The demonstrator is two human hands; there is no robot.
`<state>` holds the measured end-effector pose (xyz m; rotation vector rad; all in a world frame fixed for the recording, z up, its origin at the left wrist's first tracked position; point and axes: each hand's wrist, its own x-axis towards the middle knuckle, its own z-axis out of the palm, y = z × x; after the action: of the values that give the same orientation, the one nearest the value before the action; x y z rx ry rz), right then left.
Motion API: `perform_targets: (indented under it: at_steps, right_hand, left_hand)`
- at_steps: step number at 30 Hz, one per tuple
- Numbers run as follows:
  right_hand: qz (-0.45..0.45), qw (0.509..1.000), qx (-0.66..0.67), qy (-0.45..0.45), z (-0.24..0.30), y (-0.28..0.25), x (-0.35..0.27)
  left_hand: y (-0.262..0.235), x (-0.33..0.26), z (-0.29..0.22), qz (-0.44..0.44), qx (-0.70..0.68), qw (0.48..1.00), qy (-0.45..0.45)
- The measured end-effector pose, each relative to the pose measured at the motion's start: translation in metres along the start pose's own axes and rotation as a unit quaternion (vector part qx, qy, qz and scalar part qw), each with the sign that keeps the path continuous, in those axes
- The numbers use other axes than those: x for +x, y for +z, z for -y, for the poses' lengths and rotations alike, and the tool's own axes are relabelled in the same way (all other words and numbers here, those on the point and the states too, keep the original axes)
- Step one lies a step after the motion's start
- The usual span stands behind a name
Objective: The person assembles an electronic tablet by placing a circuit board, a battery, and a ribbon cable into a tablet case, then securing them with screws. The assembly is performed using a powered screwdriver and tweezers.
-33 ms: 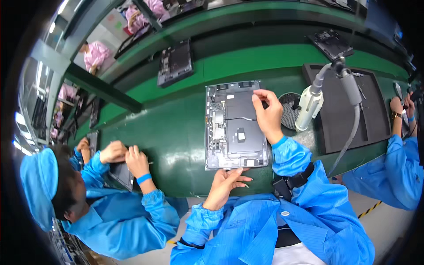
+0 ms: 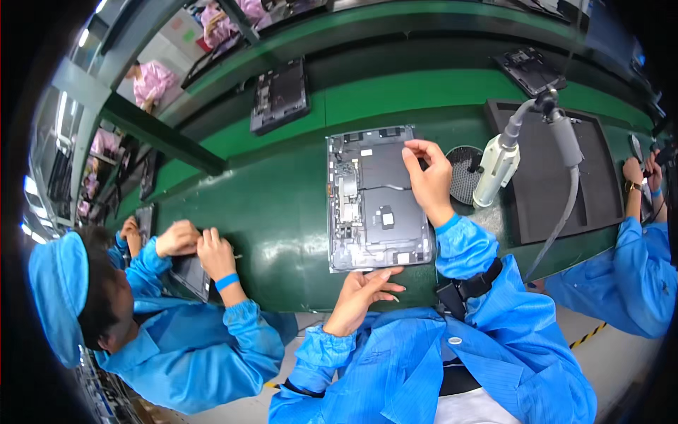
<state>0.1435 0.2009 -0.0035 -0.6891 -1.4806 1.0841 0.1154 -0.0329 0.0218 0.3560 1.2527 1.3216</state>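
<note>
An opened flat device, like a tablet with its insides exposed point(image 2: 392, 169), lies on the bench in front of me. It shows a dark battery area, a circuit board along its left side and a clear margin round the edge. At its near edge is my left hand point(image 2: 358, 297), palm partly up, fingers stretched and apart, fingertips touching or very close to the rim. My right hand point(image 2: 432, 182) reaches over the right edge, thumb and forefinger drawn together above the upper right of the device. Whatever is between them, if anything, is too small to make out.
Right of the device stand a round perforated dish point(image 2: 464, 177), a pale nozzle on a jointed hose point(image 2: 496, 169) and a dark foam tray point(image 2: 519, 226). Similar opened devices point(image 2: 281, 95) lie on the green strip behind. Co-workers sit left point(image 2: 191, 353) and right point(image 2: 600, 283).
</note>
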Motion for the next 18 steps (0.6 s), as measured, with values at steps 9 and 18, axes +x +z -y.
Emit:
perform_targets:
  at_steps: [9,18]
  right_hand:
    - [0.302,0.939,-0.152,-0.059,0.057,-0.03,-0.005]
    - [0.415,0.853,-0.313,0.052,0.073,-0.05,-0.033]
  left_hand:
    - [-0.012,-0.026,0.0,-0.005,0.203,0.975,0.085]
    - [-0.022,0.015,-0.027,-0.213,0.531,0.72,0.393]
